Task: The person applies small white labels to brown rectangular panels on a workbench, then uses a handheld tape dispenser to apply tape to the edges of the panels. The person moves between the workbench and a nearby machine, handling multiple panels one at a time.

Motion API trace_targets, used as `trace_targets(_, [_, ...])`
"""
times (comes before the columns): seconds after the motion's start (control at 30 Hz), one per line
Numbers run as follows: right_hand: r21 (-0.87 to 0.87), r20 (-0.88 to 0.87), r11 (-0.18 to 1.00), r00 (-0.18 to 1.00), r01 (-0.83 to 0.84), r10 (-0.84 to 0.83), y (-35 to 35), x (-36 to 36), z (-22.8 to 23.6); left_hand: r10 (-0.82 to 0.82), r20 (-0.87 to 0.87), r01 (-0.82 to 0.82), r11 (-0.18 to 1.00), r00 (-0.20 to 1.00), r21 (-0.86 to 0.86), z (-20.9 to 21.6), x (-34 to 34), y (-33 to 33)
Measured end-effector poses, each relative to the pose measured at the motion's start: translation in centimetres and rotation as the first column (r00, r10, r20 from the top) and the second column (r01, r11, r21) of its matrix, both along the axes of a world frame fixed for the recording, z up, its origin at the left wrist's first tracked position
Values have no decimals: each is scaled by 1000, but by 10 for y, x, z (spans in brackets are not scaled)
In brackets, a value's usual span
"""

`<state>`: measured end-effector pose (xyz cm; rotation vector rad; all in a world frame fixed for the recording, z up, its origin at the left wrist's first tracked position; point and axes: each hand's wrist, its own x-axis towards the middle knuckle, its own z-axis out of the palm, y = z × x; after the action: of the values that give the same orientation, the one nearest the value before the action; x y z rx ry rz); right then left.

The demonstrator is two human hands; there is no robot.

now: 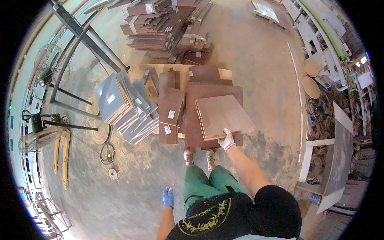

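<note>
My right hand [227, 140], in a white glove, grips the near edge of a square brown board [224, 114], with its thumb on top. That board sits slightly askew over larger dark brown panels [193, 120]; a second layer shows along its left and near edges. My left hand [168, 197], in a blue glove, hangs beside my left leg, away from the boards. Its fingers look loosely extended and nothing shows in them. Left of the brown panels stand narrower brown boards [171, 106] with white labels. Beyond these, several grey panels [127, 106] lean in a fanned row.
Tall stacks of brown boards [154, 30] lie on the floor ahead. A black metal frame [90, 34] and fans [50, 66] stand at left, near a cable coil [107, 153] and yellow bars [65, 160]. Cluttered shelving [320, 142] lines the right, with a leaning panel [341, 150].
</note>
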<state>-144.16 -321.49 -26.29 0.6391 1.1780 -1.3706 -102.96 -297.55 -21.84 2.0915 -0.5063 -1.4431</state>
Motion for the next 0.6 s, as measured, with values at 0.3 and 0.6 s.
trace_targets(0.3, [337, -17, 612, 645, -716, 764, 152, 57, -38, -737, 453, 611, 673, 502, 417, -42, -41, -225])
trace_targets(0.6, [660, -150, 519, 582, -543, 799, 256, 66, 11, -880, 462, 626, 424, 114, 654, -83, -143, -492])
